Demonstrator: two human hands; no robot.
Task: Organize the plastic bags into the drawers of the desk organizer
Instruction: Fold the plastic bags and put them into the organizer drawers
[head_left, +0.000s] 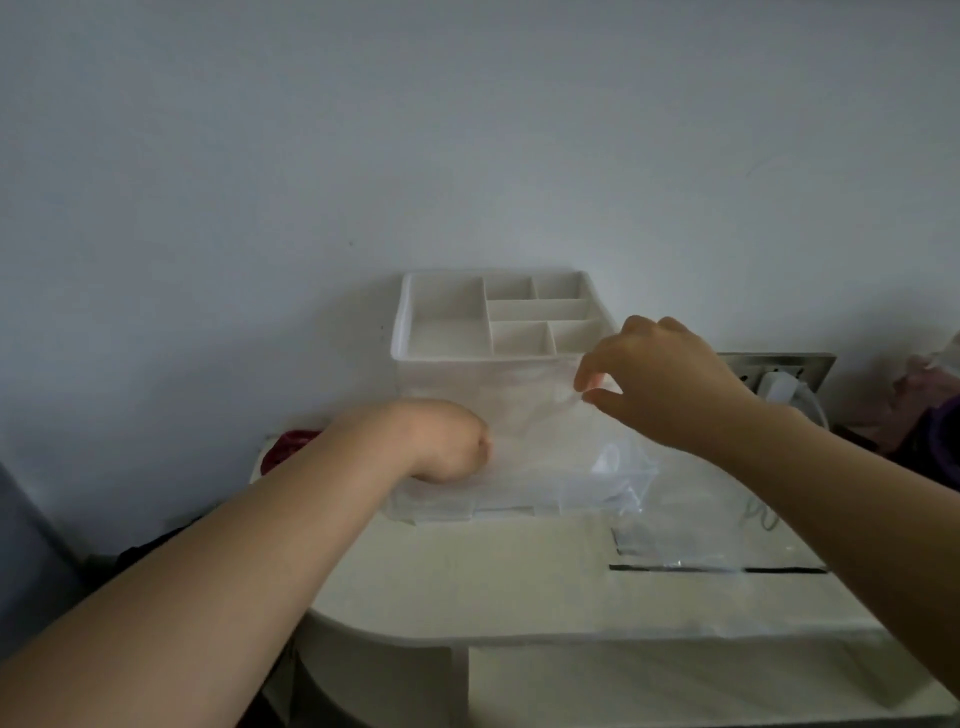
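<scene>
A white desk organizer (447, 332) with open top compartments stands on the table against the wall. Its clear lower drawers (519, 493) are pulled out toward me. A thin clear plastic bag (535, 421) is stretched in front of the organizer between both hands. My left hand (447, 441) grips the bag's lower left part with curled fingers, just above the drawer. My right hand (660, 379) pinches the bag's upper right edge between thumb and fingers. More clear plastic bags (685, 545), with a black strip, lie on the table to the right.
The white table (467, 582) has a rounded front left edge. A red object (283, 447) sits left of the organizer. At the right are a metal wall socket plate (779, 369) with a plug and white cable, and purple and pink items (930, 415).
</scene>
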